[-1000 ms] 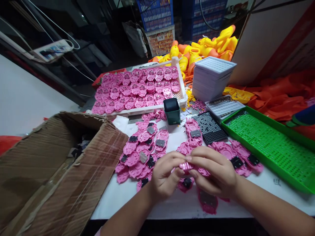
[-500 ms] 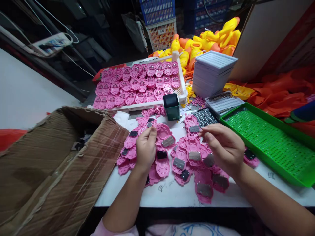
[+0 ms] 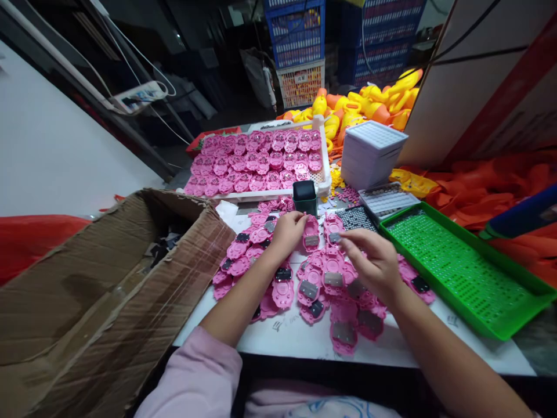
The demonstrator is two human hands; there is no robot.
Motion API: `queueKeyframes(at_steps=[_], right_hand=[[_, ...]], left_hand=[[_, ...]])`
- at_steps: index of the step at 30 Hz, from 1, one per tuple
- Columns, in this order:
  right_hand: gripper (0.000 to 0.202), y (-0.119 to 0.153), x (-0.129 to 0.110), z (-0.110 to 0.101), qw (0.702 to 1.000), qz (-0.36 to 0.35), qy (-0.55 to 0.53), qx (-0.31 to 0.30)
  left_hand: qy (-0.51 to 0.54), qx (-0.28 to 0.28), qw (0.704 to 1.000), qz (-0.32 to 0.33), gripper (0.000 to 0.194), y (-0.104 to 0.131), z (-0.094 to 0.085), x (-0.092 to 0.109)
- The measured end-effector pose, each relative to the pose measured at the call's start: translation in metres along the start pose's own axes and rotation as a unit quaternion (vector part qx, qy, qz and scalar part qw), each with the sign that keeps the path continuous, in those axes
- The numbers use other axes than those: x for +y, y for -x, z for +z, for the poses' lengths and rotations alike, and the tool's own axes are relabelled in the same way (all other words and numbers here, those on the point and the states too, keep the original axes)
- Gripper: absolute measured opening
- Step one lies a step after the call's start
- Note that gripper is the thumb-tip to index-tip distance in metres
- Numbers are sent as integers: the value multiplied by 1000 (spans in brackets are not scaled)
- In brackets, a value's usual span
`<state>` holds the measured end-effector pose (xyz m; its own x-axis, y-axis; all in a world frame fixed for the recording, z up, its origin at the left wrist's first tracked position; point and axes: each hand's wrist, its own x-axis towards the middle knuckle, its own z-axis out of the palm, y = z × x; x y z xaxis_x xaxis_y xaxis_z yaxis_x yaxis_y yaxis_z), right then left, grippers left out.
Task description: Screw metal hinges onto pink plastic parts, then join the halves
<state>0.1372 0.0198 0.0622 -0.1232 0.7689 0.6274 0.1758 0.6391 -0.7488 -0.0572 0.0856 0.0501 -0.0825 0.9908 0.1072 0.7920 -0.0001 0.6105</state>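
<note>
Pink plastic parts with grey or black plates lie in overlapping heaps on the white table. My left hand (image 3: 288, 232) pinches the edge of one pink part (image 3: 311, 234), just in front of a dark green box (image 3: 305, 198). At the right, my right hand (image 3: 369, 255) is closed, its fingertips at the grey plate of another pink part (image 3: 333, 227); whether something small sits between them cannot be made out. Below and between the hands lies a heap of pink parts (image 3: 333, 279). More pink parts (image 3: 239, 247) lie left of my left forearm.
A white crate (image 3: 324, 157) of pink parts stands behind. On the left is an open cardboard box (image 3: 191, 278). To the right are a green tray (image 3: 491, 325), stacked white trays (image 3: 372, 157) and a black tray of small beads (image 3: 354, 219). Yellow and orange pieces (image 3: 348, 110) lie behind.
My left hand has moved right and forward, beside the green box, with a pink part at its fingers. My right hand stays near the same upright pink part. The camera view has shifted.
</note>
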Motion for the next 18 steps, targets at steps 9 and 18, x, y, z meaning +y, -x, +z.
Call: queueKeyframes(at_steps=[9, 18], right_hand=[[19, 0, 8, 5, 998, 43, 13, -54], [18, -22, 17, -14, 988, 118, 65, -71]], left_hand=[[-146, -127, 981, 7, 28, 10, 0, 5], [-159, -111, 981, 24, 29, 54, -38, -13]])
